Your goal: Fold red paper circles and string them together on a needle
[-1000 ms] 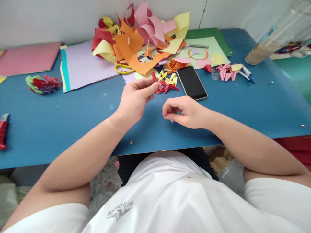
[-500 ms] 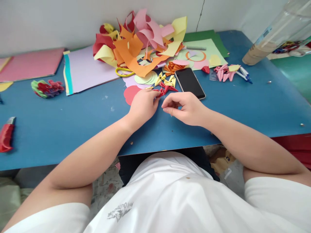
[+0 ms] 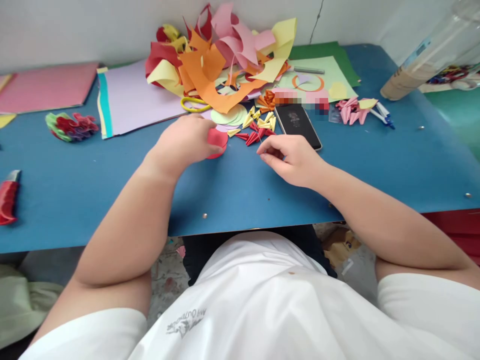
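While the thumb and finger of the right hand (image 3: 290, 157) are pinched shut on a thin, pale strand (image 3: 259, 137), its top end pokes up by the small red paper cones (image 3: 255, 137). I can't tell if the strand is a needle or a bit of thread. The red cones lie in a little heap on the blue table (image 3: 240, 195), just past the right fingertips.

The left hand (image 3: 182, 142) is over some flat, round red papers (image 3: 218, 137). Its thumb and fingers are spread apart, and I see nothing held in it. I can't tell if it touches the red rounds.

Small yellow paper cones (image 3: 248, 120) sit behind the red ones. Next to them, on the left, are pale green paper circles (image 3: 229, 116). A black phone (image 3: 300, 127) lies flat just behind the right hand.

Farther back is a big, messy pile of orange, pink, red and yellow paper scraps (image 3: 202, 65). A yellow scissor handle (image 3: 195, 105) peeks out under it. Off to the left are a light purple paper sheet (image 3: 150, 95) and a frilly green, red and purple bunch (image 3: 71, 127). Off to the right are pink paper cones (image 3: 351, 112) near white and blue pens (image 3: 382, 116).
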